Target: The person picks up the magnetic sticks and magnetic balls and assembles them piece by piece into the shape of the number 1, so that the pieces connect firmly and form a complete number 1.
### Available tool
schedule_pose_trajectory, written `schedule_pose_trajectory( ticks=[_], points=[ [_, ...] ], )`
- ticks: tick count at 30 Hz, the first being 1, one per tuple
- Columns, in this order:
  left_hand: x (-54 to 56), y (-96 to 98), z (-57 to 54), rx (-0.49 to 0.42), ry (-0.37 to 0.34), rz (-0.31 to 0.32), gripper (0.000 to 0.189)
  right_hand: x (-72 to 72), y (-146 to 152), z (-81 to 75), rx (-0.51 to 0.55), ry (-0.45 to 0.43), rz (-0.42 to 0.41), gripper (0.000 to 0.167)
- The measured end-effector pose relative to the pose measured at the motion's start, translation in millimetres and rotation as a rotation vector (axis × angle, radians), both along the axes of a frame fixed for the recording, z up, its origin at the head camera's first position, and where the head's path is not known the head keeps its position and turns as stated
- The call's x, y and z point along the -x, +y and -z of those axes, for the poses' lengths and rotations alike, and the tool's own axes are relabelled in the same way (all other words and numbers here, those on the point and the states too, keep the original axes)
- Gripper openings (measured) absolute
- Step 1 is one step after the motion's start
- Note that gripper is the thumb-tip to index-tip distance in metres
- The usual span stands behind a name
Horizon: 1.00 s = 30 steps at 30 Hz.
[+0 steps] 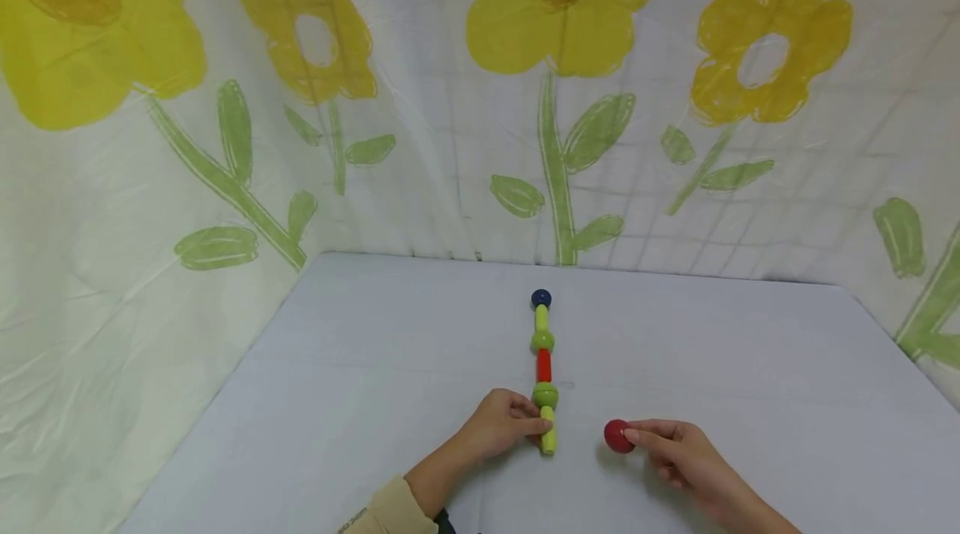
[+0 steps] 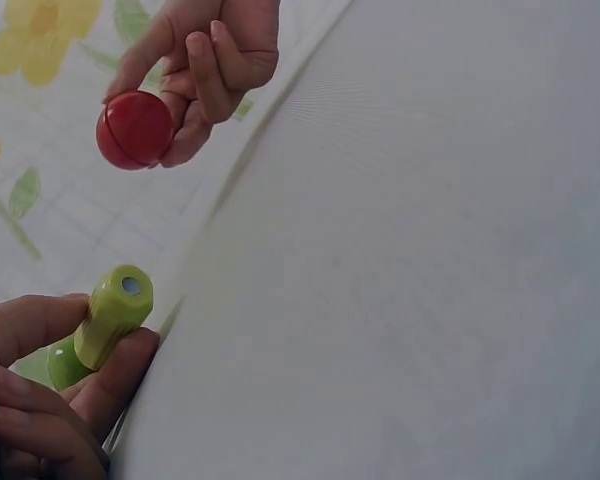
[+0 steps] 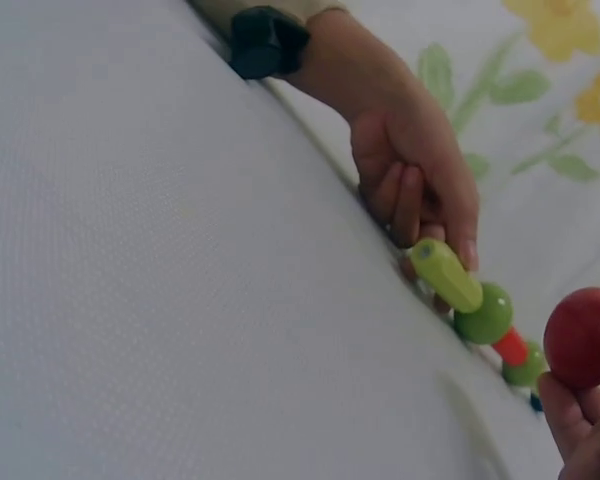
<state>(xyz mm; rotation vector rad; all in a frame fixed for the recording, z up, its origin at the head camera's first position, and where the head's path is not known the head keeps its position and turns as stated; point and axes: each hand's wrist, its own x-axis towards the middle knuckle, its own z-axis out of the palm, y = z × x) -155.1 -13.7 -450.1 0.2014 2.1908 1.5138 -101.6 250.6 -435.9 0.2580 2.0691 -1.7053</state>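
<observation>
A chain of balls and rods lies on the table, running away from me. From far to near it has a dark blue ball (image 1: 542, 298), a yellow-green rod (image 1: 542, 318), a green ball (image 1: 542, 341), a red rod (image 1: 543, 366), another green ball (image 1: 545, 395) and a yellow-green end rod (image 1: 549, 442). My left hand (image 1: 501, 426) pinches that end rod, whose end face shows a small grey disc in the left wrist view. To the right, my right hand (image 1: 693, 461) holds a red ball (image 1: 617, 436) between thumb and fingers, apart from the chain.
The white tabletop (image 1: 360, 351) spreads around the chain. Behind it hangs a pale curtain (image 1: 420, 151) printed with yellow flowers, meeting the table's back and side edges. A dark band (image 3: 267, 43) sits at the left wrist, by a beige sleeve (image 1: 390, 509).
</observation>
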Motion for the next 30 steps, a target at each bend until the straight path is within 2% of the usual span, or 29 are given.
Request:
schedule_pose_trajectory(
  ticks=[6, 14, 25, 30],
  points=[
    [5.0, -0.1, 2.6, 0.033, -0.013, -0.004, 0.022, -1.2, -8.8, 2.0, 0.013, -0.004, -0.023, 0.047],
    [10.8, 2.0, 3.3, 0.030, 0.004, -0.008, 0.021, 3.1, -21.0, 5.3, 0.007, -0.026, -0.017, 0.054],
    [14.3, 5.4, 1.3, 0.031, -0.017, -0.024, 0.022, 2.5, -47.9, 10.5, 0.060, 0.000, -0.119, 0.049],
    [14.1, 4.4, 2.0, 0.021, -0.016, -0.035, 0.023, 1.9, -60.6, 16.5, 0.032, 0.009, -0.127, 0.050]
  ],
)
